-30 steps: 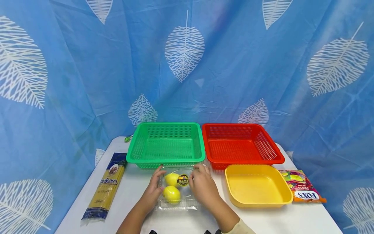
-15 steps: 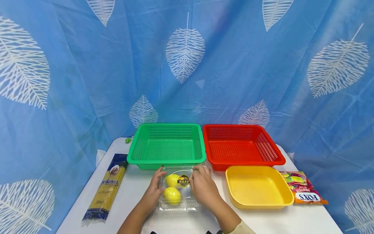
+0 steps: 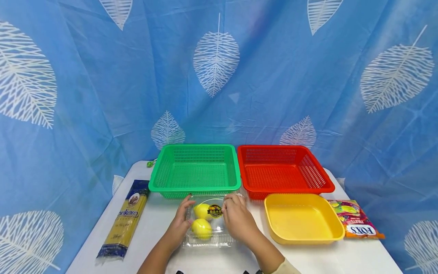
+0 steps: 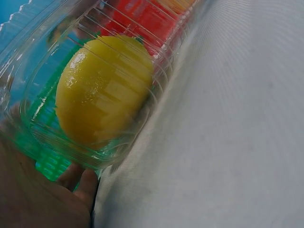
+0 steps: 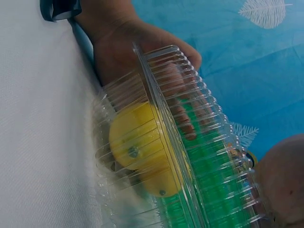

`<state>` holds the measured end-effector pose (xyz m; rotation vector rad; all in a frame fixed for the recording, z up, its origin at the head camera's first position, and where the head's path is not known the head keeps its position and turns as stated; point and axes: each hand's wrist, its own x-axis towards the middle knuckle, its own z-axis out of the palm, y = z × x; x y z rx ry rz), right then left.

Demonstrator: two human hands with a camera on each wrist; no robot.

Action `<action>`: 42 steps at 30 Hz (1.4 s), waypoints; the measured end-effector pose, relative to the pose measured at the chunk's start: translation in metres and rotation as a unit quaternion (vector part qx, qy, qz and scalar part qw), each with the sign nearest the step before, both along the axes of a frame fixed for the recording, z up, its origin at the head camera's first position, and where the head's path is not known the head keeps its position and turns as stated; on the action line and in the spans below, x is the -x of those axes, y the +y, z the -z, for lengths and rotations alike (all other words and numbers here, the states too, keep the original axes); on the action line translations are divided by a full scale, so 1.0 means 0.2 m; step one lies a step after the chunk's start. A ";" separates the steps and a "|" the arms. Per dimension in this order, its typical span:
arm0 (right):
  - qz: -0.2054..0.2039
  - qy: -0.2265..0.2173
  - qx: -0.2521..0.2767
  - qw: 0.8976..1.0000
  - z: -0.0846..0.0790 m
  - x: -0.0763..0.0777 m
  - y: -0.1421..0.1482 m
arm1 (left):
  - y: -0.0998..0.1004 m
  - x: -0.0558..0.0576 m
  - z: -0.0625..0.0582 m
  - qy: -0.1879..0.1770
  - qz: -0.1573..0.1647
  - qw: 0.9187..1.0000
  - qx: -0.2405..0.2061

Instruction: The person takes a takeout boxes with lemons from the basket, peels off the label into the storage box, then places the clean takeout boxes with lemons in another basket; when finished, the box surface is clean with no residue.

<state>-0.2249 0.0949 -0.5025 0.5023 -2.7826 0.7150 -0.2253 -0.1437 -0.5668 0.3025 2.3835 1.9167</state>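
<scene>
A clear plastic clamshell box (image 3: pixel 222 240) with two lemons in it sits in front of the green basket. Its lid carries a dark round label (image 3: pixel 215 211). The near lemon (image 3: pixel 202 228) shows large through the ribbed plastic in the left wrist view; the far lemon (image 3: pixel 202 210) lies behind it. My left hand (image 3: pixel 179 220) holds the box by its left side, thumb toward the lemons and fingers at the far corner. On the right side, my right hand (image 3: pixel 237 217) grips the box with bent fingers over the lid; its fingertips are partly hidden in the head view.
A green basket (image 3: pixel 194 189) and a red basket (image 3: pixel 287 190) stand side by side at the back. To the right are a yellow plastic tub (image 3: pixel 304 241) and a FOX'S candy bag (image 3: pixel 354 220). A spaghetti packet (image 3: pixel 124 222) lies at the left.
</scene>
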 end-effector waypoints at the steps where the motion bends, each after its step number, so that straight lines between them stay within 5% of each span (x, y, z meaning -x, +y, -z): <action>1: -0.002 0.000 -0.001 1.000 0.00 0.00 0.00 | 0.00 0.00 0.00 0.001 0.000 1.000 0.000; 17: -0.050 -0.032 0.146 0.987 0.00 0.01 0.06 | -0.02 0.00 0.01 0.007 0.004 1.000 0.000; 25: -0.041 -0.020 0.216 0.975 -0.09 -0.03 0.18 | -0.01 0.00 0.02 -0.009 0.007 1.000 -0.007; 33: 0.042 0.012 0.177 0.983 -0.17 -0.04 0.52 | -0.02 -0.01 0.01 -0.005 0.009 1.000 -0.011; 42: 0.117 -0.058 0.103 0.986 -0.13 -0.07 0.88 | -0.03 0.00 0.00 -0.015 0.007 1.000 -0.010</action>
